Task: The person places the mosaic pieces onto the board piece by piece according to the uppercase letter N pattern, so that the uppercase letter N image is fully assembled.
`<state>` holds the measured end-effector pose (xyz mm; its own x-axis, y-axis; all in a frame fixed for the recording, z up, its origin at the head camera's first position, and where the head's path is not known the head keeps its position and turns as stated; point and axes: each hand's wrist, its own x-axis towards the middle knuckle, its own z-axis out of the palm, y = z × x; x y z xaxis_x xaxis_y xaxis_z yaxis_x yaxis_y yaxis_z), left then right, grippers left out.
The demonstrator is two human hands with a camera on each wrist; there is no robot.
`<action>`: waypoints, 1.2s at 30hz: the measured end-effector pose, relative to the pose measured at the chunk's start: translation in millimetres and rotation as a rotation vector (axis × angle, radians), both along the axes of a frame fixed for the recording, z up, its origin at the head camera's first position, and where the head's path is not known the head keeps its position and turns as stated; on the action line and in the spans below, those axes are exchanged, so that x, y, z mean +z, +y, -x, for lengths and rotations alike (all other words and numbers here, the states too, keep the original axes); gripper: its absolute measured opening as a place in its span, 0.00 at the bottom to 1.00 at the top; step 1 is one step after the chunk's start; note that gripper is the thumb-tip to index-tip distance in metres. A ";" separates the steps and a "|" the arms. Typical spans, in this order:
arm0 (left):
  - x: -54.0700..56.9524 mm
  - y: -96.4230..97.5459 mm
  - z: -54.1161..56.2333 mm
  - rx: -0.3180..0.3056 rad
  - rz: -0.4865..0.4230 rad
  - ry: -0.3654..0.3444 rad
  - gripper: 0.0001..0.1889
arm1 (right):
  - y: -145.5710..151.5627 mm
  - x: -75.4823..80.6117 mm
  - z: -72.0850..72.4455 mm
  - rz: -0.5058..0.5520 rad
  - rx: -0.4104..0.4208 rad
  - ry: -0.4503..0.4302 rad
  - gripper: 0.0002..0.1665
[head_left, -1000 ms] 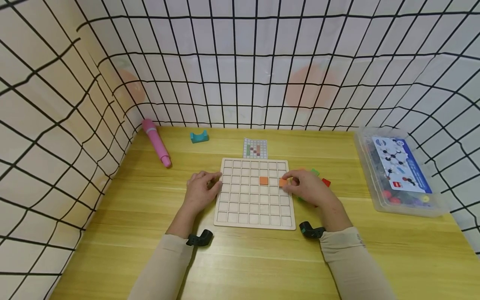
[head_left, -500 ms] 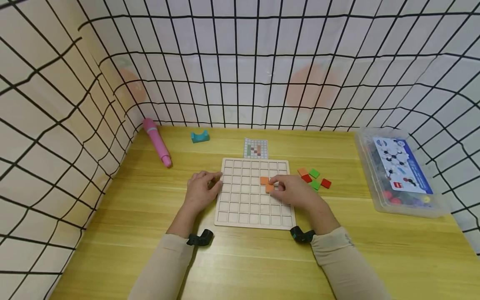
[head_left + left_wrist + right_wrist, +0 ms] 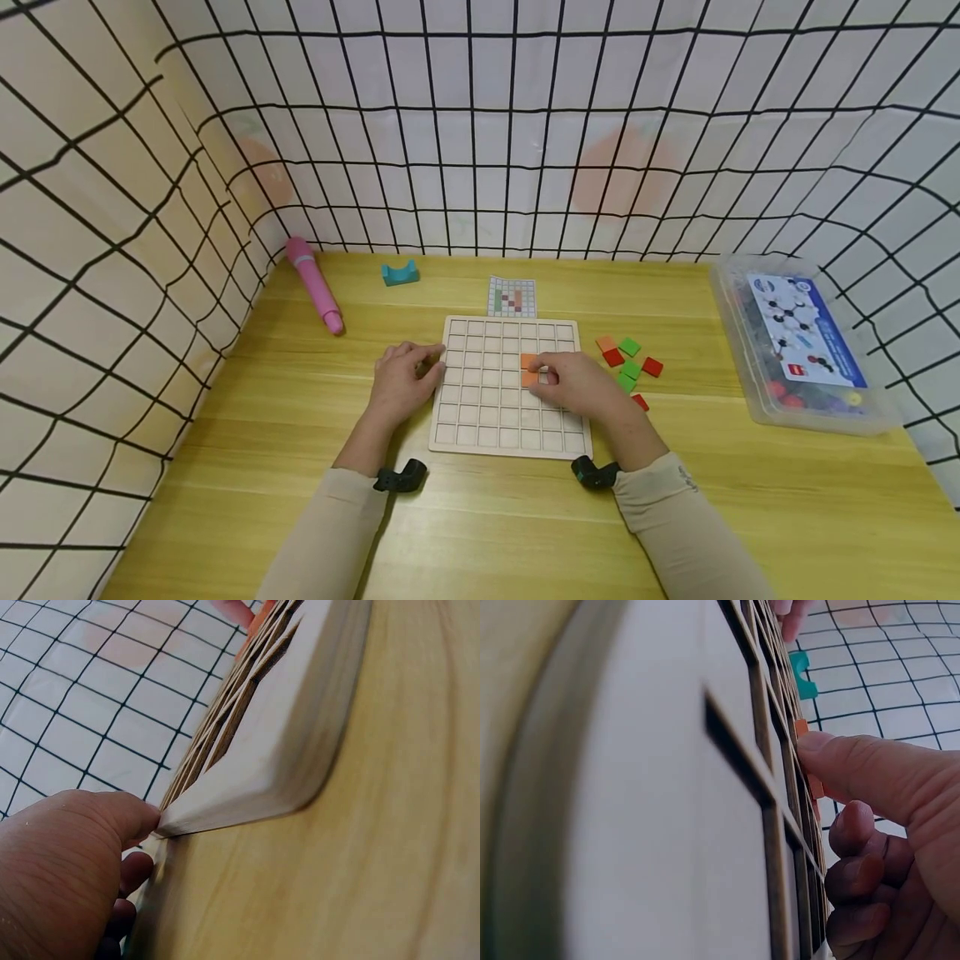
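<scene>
A wooden grid board with square cells lies on the table. My right hand is over its right half, thumb and index finger pinching an orange square tile in a cell. Directly behind that one sits another orange tile. In the right wrist view, the thumb lies against orange tile at the grid, with the other fingers bent below. My left hand rests beside the board, thumb and index fingertips touching its left edge. The left wrist view has the thumb right at the board's side.
Several red, green and orange tiles lie right of the board. Behind it is a small printed grid card. A pink pen-like tool and a teal holder lie back left; a clear box stands right. Black wire mesh encloses the table.
My right hand has moved left from the board's right edge, carrying an orange tile to the cell in front of the other orange tile. My left hand has stayed at the edge.
</scene>
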<state>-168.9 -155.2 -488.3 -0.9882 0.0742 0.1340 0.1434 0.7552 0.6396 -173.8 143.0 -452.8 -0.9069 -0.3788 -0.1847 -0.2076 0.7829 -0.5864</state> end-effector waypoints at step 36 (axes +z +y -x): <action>0.2 0.3 0.1 0.001 -0.001 -0.004 0.17 | 20.9 9.8 4.8 0.023 -0.151 -0.014 0.19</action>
